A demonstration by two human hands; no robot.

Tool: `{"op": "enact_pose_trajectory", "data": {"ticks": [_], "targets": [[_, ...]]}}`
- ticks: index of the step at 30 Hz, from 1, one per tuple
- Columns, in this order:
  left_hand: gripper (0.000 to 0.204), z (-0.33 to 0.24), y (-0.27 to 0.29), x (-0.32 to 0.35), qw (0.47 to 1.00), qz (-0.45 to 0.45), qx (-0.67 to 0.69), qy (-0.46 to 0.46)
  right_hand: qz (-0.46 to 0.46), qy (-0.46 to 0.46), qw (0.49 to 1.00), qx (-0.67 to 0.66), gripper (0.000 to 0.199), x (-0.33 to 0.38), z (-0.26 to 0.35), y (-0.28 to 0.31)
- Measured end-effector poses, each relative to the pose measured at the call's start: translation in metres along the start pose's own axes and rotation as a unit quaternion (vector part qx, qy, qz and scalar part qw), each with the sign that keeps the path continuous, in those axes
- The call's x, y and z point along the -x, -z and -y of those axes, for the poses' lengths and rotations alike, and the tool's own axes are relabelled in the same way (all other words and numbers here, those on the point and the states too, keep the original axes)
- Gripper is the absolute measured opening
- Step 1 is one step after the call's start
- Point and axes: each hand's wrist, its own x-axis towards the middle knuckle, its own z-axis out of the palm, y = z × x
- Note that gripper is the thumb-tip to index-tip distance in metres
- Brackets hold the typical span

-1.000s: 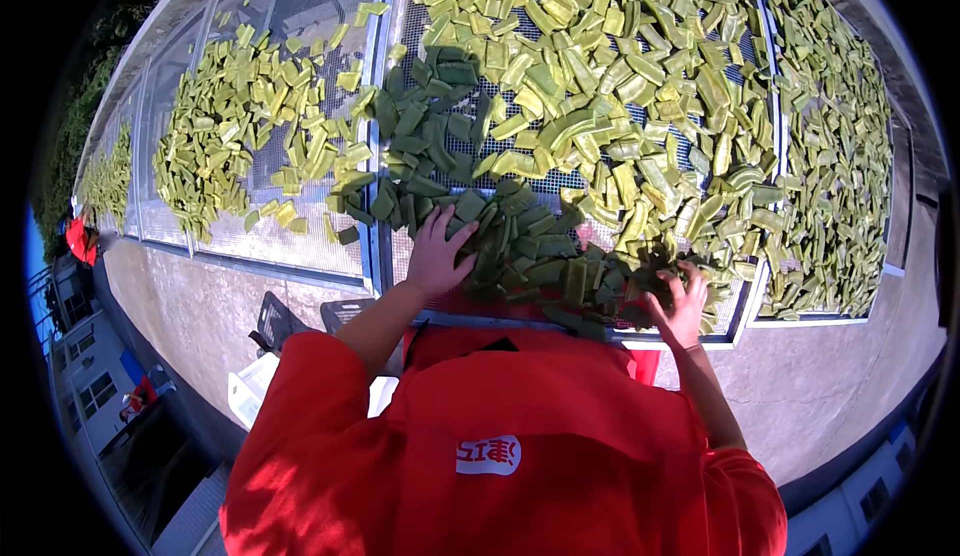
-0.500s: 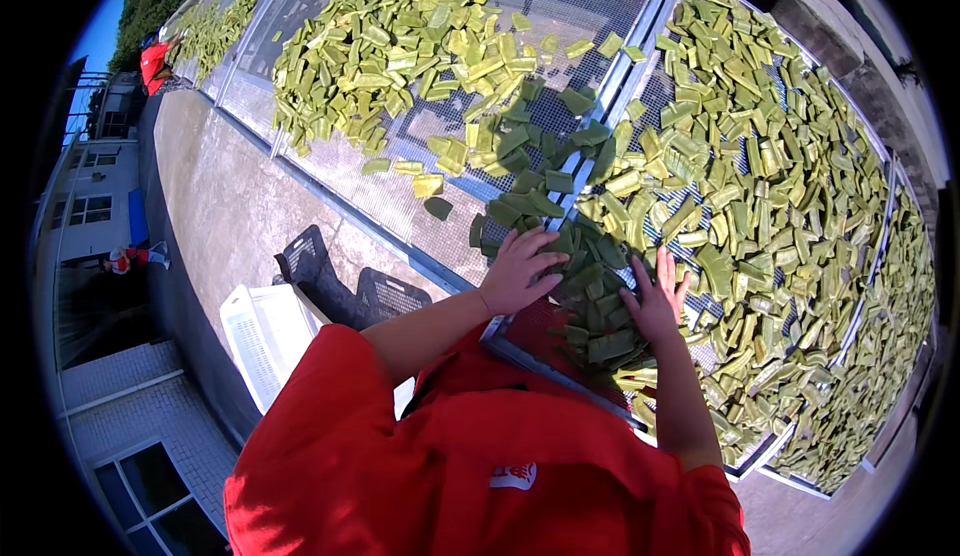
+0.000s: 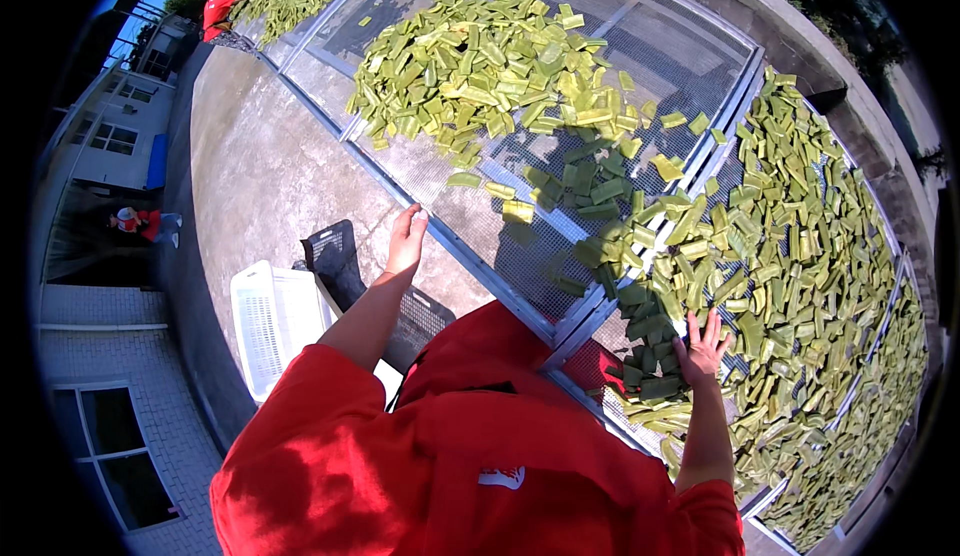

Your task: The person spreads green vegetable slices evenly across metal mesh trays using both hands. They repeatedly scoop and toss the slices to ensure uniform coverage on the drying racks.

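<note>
The green vegetable strips (image 3: 760,256) lie spread over the wire-mesh drying rack (image 3: 520,246), and the right hand (image 3: 703,344) rests flat on the shaded strips at the near edge, fingers splayed, gripping nothing. The left hand (image 3: 406,241) is open too, hovering over the rack's metal frame (image 3: 450,241), with the strips off to its right and further out, so the right one's way nearer. Half a second ago both hands were together on the pile; now the left has swung out wide.

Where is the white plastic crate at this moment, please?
In the head view, the white plastic crate lies on the concrete at lower left, beside a black crate, just left of the person's raised left forearm.
</note>
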Motion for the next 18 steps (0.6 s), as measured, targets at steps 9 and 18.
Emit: {"op": "enact_pose_trajectory", "data": {"ticks": [9, 18], "targets": [[0.095, 0.027, 0.070, -0.179, 0.934, 0.063, 0.190, 0.295, -0.171, -0.043, 0.982, -0.064, 0.039, -0.043, 0.079, 0.066], [0.106, 0.032, 0.008, -0.344, 0.852, 0.167, 0.374, 0.326, -0.091, 0.121, 0.926, -0.346, 0.063, -0.360, 0.407, 0.145]]}}
